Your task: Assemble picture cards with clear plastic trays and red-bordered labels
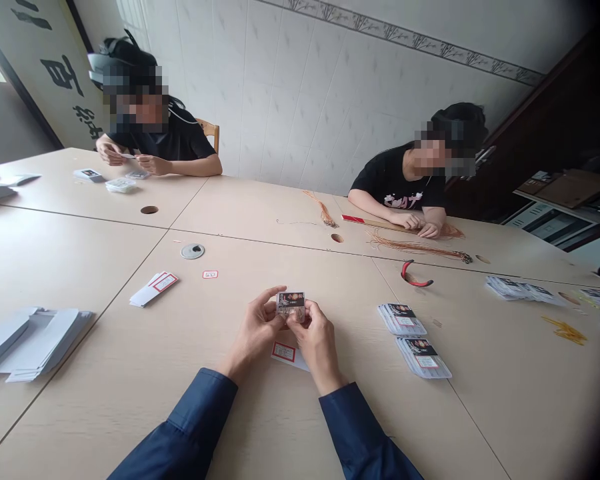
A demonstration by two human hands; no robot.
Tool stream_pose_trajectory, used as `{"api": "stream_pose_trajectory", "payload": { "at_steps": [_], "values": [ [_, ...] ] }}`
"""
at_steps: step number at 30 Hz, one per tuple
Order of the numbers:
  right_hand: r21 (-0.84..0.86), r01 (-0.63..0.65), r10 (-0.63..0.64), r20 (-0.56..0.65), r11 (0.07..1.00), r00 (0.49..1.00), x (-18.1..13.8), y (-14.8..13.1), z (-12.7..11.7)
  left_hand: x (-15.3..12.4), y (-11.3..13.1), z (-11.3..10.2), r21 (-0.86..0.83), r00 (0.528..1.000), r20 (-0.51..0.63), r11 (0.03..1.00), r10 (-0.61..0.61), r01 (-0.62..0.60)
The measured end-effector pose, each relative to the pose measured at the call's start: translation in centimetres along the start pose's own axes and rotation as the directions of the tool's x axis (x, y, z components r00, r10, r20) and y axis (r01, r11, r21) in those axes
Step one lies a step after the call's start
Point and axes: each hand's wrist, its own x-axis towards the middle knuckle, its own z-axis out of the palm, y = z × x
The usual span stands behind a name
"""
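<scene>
Between my two hands, above the table, is a small clear plastic packet with a black printed card (291, 301). My left hand (260, 323) grips its left side, and my right hand (316, 337) pinches its lower right side with the thumb on the front. What the packet contains is too small to make out. Under my hands lies a white paper sleeve with a red-bordered label (285, 352), partly hidden by my right hand. To the right, two stacks of similar packets, a farther one (403, 320) and a nearer one (424, 358), rest on the table.
White folded papers (45, 343) are piled at left, near labelled sleeves (155, 288). Red-handled pliers (415, 275), orange cords (420, 248) and yellow strips (564, 330) lie right. A metal disc (193, 251) lies ahead. Two people (155, 127) (405, 180) work across the table.
</scene>
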Motion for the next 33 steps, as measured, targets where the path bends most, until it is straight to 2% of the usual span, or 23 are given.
{"api": "stream_pose_trajectory", "payload": {
  "at_steps": [13,21,33],
  "values": [
    [-0.046,0.035,-0.036,-0.013,0.998,0.999,-0.02,0.04,0.18,0.12,-0.34,-0.29,0.01,1.0,0.008,1.0,0.004,-0.004],
    [-0.002,0.046,-0.046,0.01,0.999,0.999,-0.11,-0.32,-0.28,0.01,-0.09,-0.41,0.002,0.999,-0.009,0.999,-0.037,0.037],
    [-0.076,0.06,-0.06,0.008,0.995,0.998,-0.06,0.12,0.05,0.13,-0.39,-0.57,0.023,0.999,-0.044,0.999,-0.023,0.024]
  ]
}}
